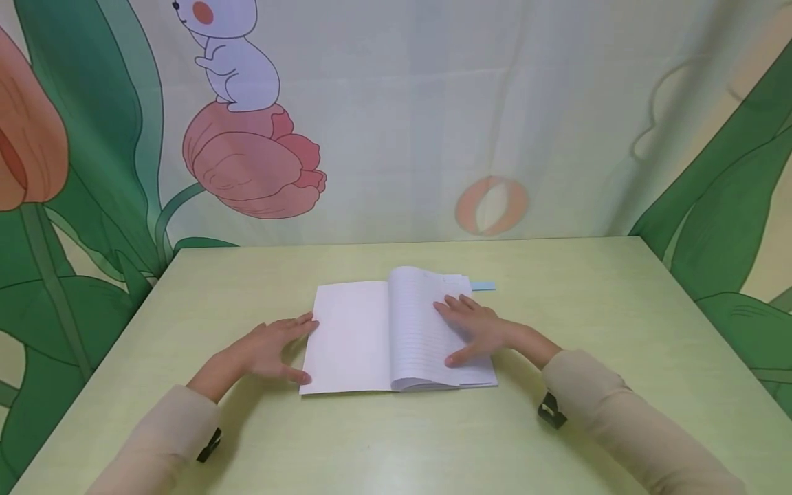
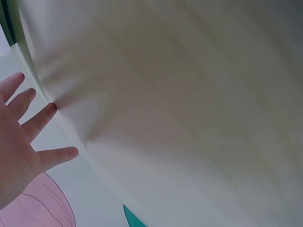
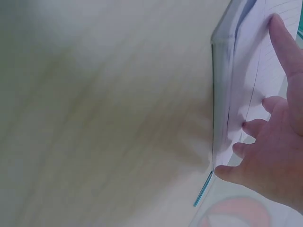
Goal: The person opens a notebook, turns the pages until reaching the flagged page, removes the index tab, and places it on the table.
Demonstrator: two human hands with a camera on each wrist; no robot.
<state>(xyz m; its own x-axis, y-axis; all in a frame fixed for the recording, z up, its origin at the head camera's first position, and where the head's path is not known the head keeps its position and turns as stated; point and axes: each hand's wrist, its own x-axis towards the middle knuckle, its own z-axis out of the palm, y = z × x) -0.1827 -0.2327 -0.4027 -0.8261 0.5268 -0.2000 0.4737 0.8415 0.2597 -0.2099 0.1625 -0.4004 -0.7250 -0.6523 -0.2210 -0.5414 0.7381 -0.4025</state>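
A notebook lies spread on the table, its left page blank white and its right pages ruled with lines. The uppermost ruled page bows up near the spine. My left hand is at the notebook's left edge, fingers spread and fingertips right at the border. On the right-hand pages rests my right hand, fingers extended over the paper. In the right wrist view the notebook's page edges show as a thick stack beside the right hand. A light blue tab sticks out at the upper right.
The pale wood-grain table extends around the notebook. Behind it hangs a curtain printed with tulips, leaves and a white animal. Black straps show under both sleeves.
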